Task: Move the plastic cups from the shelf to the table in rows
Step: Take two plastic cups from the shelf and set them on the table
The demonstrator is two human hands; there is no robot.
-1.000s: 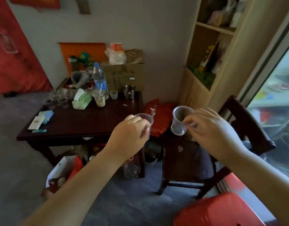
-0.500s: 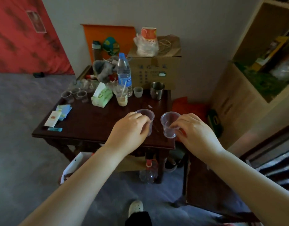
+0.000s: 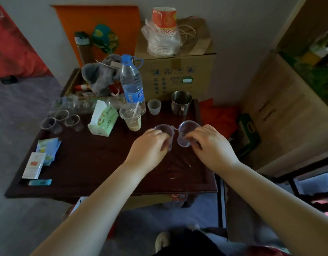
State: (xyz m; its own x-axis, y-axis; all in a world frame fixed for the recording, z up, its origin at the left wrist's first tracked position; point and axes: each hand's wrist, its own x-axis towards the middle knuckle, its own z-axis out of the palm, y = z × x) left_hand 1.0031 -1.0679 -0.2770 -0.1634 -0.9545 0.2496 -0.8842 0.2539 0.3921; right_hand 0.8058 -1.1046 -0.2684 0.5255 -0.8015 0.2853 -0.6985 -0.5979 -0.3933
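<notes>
Two clear plastic cups hang over the right half of the table (image 3: 96,174), toward its far edge and near each other. The left cup (image 3: 164,129) sits roughly upright in the left hand (image 3: 150,146), fingers curled around its wall. The right cup (image 3: 187,132) tips its mouth toward the far edge, pinched by the right hand (image 3: 211,145) at its wall near the base. Whether either base touches the wood cannot be told.

They look thin and very light, so I judge they will flex under a squeeze, slide on the polished top and tip easily. The best hold is a gentle one around the wall or at the stiffer rim.

Three more clear cups (image 3: 61,121) stand near the far left corner. Between them and the hands sit a tissue pack (image 3: 102,121), a drink cup with a straw (image 3: 131,117), a water bottle (image 3: 131,84), a small frosted cup (image 3: 154,107) and a steel mug (image 3: 180,102).
</notes>
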